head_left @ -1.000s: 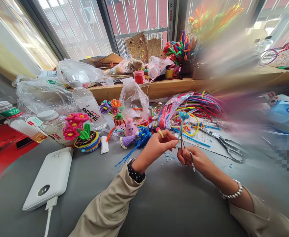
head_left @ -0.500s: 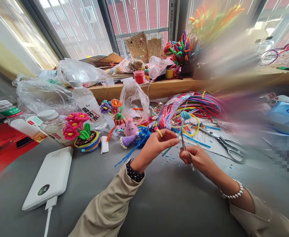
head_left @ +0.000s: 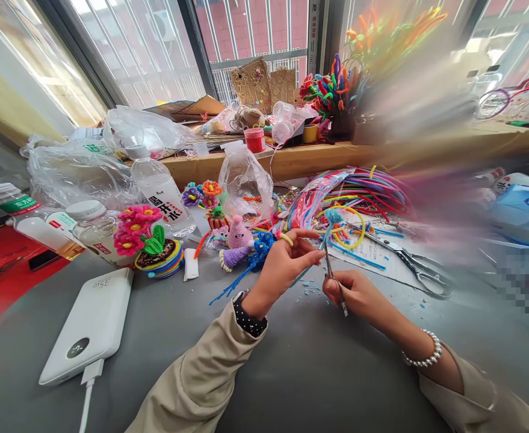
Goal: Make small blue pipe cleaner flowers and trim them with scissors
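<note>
My left hand [head_left: 286, 260] is pinched on the stem of a light blue pipe-cleaner flower [head_left: 333, 217], which stands up just above my fingertips; a yellow loop sits on one finger. My right hand [head_left: 354, 293] is closed on small metal scissors [head_left: 333, 273] whose thin blades point up at the blue stem. Both hands hover over the grey table [head_left: 291, 373], about a hand's width apart. Tiny blue fluff trimmings [head_left: 312, 290] lie on the table beneath them.
A white power bank [head_left: 92, 322] with cable lies at left. Water bottles [head_left: 160, 189], a pink flower pot craft [head_left: 149, 240], a purple knitted figure [head_left: 237, 243], a bundle of coloured pipe cleaners [head_left: 358, 192] and large scissors [head_left: 415, 264] crowd the far side. A cluttered wooden sill [head_left: 318, 156] runs behind.
Both hands have shifted slightly left and up. The blue flower now tilts a little more to the left, and the small scissors have followed it.
</note>
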{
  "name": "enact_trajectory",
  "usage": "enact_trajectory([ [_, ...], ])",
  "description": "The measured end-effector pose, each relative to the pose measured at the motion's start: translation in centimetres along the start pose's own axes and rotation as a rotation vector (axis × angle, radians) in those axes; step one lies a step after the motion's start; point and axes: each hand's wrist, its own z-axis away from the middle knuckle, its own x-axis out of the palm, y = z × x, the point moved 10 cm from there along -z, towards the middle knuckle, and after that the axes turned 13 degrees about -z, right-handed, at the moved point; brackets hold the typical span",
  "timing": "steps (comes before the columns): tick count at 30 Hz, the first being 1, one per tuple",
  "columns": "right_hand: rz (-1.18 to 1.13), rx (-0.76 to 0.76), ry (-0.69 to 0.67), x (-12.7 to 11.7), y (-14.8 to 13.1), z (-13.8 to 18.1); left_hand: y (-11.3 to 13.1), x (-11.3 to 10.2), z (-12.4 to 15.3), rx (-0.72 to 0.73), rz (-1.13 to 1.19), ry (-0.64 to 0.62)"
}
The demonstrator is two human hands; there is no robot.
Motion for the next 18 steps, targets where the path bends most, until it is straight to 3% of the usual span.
enact_trajectory([
  [11,-0.131,-0.034,-0.080,1.1,-0.4,0.1,-1.2,0.2,0.2,-0.077,0.038,0.045],
  [18,-0.142,-0.025,-0.049,0.9,-0.1,0.1,-1.4,0.5,0.3,-0.117,0.067,0.043],
])
